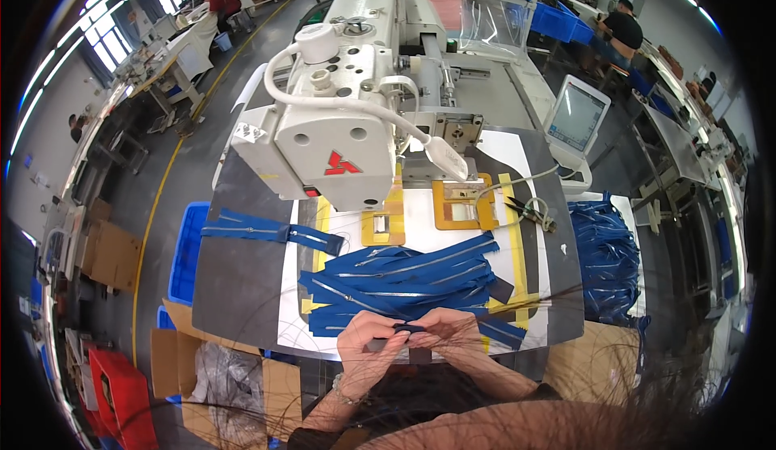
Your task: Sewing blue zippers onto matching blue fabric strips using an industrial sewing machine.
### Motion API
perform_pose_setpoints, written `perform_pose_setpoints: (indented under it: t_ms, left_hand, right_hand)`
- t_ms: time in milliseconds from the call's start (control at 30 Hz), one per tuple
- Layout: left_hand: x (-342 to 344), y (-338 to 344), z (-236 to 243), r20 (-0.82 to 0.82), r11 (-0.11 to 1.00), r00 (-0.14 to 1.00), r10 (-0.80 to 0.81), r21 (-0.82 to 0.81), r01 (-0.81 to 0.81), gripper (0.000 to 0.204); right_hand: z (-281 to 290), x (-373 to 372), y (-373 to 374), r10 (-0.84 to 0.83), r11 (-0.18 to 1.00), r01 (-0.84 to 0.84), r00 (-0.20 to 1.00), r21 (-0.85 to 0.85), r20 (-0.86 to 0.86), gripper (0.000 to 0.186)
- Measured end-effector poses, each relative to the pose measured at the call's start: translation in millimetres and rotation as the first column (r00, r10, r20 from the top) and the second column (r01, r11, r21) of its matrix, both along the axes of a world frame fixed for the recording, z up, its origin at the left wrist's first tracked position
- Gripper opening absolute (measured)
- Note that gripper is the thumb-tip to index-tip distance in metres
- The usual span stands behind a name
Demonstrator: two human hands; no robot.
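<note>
My left hand (370,342) and my right hand (444,333) meet at the front edge of the worktable, fingers pinched together. Between their fingertips is a small dark navy piece, perhaps folded fabric (410,328); the fingers cover much of it. Just beyond the hands lies a loose pile of blue zippers (396,276) with silvery teeth. Further left, a few blue zippers (263,228) stretch across the table's grey surface. A small dark patch (501,290) sits at the pile's right end.
A white industrial sewing machine (339,139) stands over the table, with yellow-framed plates (462,222) beneath. Dark-handled snips (529,214) lie near a cable. At right are a screen (579,114) and more zippers (602,260). A blue bin (187,248) and cardboard box (283,397) stand left.
</note>
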State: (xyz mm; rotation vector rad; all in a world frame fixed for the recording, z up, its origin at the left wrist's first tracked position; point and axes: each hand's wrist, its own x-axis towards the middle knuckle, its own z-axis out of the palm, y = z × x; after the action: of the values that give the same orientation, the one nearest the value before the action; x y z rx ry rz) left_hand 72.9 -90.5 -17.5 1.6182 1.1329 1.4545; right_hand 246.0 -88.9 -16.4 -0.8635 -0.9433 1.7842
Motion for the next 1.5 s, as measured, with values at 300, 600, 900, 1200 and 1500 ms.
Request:
perform_pose_setpoints:
  t_ms: [300, 600, 900, 1200, 1500]
  left_hand:
    - [-7.1, 3.1, -7.5, 0.297, 0.978, 0.954, -0.028, -0.192, 0.088, 0.015]
    - [5.6, 4.7, -3.5, 0.228, 0.995, 0.974, -0.012, -0.090, 0.033, 0.017]
    - [12.2, 8.2, 7.5, 0.145, 0.984, 0.988, 0.048, -0.178, -0.021, 0.013]
    - [10.5, 12.6, 3.7, 0.100, 0.998, 0.993, 0.057, -0.043, -0.053, 0.015]
    - [9.7, 12.3, 2.5, 0.124, 0.995, 0.989, 0.085, -0.061, -0.078, 0.018]
  right_hand:
    - [5.5, -7.7, 3.2, -0.098, 0.922, -0.062, 0.917, 0.382, 0.387, 0.015]
    - [-13.3, -9.4, -0.2, 0.017, 1.000, -0.021, 0.987, -0.021, -0.161, 0.017]
    - [-7.3, -10.5, -1.9, -0.091, 0.994, 0.087, 0.994, -0.069, -0.053, 0.018]
    - [-2.7, -12.9, 0.5, -0.101, 0.994, 0.099, 0.994, -0.053, -0.042, 0.018]
    - [-2.4, -15.4, 0.8, -0.139, 0.990, 0.139, 0.990, 0.034, -0.015, 0.010]
